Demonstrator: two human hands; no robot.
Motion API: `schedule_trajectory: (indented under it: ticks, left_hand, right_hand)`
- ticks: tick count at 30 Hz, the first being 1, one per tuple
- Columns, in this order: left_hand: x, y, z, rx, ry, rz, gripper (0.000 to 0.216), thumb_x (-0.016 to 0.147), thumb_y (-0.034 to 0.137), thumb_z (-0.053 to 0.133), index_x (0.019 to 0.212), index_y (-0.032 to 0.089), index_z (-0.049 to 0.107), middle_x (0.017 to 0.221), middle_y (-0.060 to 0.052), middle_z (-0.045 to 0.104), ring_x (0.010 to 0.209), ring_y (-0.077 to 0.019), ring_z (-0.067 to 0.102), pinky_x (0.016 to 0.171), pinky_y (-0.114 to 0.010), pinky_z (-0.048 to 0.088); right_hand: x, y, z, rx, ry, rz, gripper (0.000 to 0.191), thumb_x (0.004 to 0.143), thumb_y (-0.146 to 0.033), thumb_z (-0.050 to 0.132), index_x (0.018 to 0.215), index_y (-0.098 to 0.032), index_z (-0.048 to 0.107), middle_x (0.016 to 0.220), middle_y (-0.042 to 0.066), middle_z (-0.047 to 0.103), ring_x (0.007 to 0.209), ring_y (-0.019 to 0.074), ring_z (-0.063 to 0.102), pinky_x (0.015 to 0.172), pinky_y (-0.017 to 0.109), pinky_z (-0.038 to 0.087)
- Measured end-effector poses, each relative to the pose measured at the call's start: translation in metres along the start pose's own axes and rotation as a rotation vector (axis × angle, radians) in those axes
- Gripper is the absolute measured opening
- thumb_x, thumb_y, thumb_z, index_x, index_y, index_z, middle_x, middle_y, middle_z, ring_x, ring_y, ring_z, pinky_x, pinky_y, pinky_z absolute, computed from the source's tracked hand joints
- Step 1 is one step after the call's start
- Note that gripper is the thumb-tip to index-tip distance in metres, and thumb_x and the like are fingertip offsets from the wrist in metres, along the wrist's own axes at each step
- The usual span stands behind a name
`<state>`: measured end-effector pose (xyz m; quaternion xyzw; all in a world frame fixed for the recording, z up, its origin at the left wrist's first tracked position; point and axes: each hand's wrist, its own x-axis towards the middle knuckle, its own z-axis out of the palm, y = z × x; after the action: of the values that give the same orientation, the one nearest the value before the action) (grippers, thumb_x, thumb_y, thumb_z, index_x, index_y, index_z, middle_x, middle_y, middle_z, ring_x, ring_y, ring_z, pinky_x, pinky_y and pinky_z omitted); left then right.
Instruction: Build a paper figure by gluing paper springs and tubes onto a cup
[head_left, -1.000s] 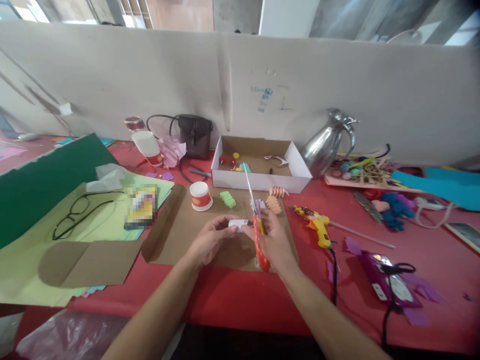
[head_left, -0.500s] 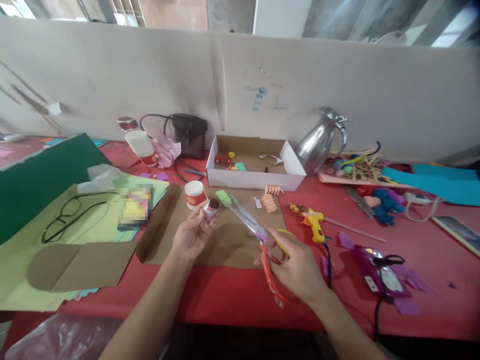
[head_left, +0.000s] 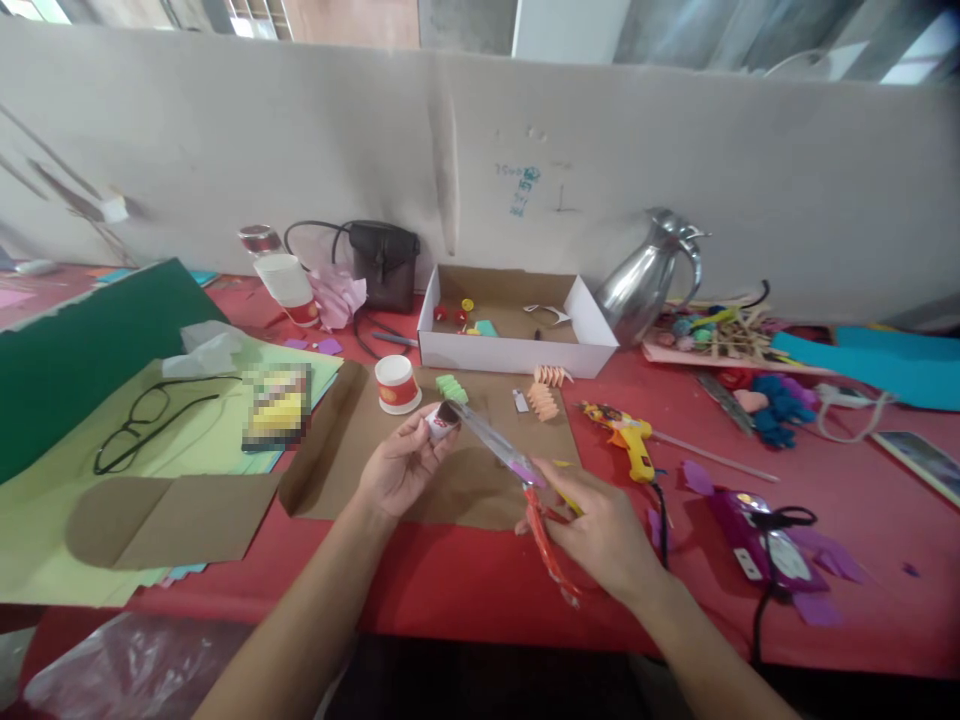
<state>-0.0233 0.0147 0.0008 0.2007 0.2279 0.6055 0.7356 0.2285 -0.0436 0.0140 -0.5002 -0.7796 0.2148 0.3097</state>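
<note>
- little white tube (head_left: 439,424) is pinched by the left hand (head_left: 401,468), thumb against fingers, over the brown cardboard (head_left: 337,465)
- scissors (head_left: 495,448) are gripped in the right hand (head_left: 596,525), blades aimed at the tube's dark end, can't tell if touching
- paper cup (head_left: 398,388) is parked near the green folded paper (head_left: 451,388)

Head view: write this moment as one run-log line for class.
left hand: holds small white piece; right hand: holds scissors; blades: tips at piece's dark end, contact unclear; nearby: paper cup, green pleated paper

Pale partition (head_left: 315,150) behind red tabletop (head_left: 450,580), perhaps windows (head_left: 259,18) beyond
</note>
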Motion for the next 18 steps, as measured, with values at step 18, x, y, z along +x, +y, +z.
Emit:
schedule_trajectory:
  ticks: [18]
  left_hand:
    - [-0.0028,0.0001,0.0039,-0.094,-0.011,-0.035,0.022,0.082,0.001,0.053,0.092,0.009,0.070,0.095,-0.011,0.075,0.088,-0.0175,0.072,0.086,-0.026,0.058]
  right_hand:
    - [-0.0081,-0.0048,-0.0035,-0.069,-0.119,-0.080,0.048,0.097,-0.038,0.049,0.140,-0.016,0.046,0.115,0.015,0.069,0.107,0.0271,0.067,0.088,0.042,0.056]
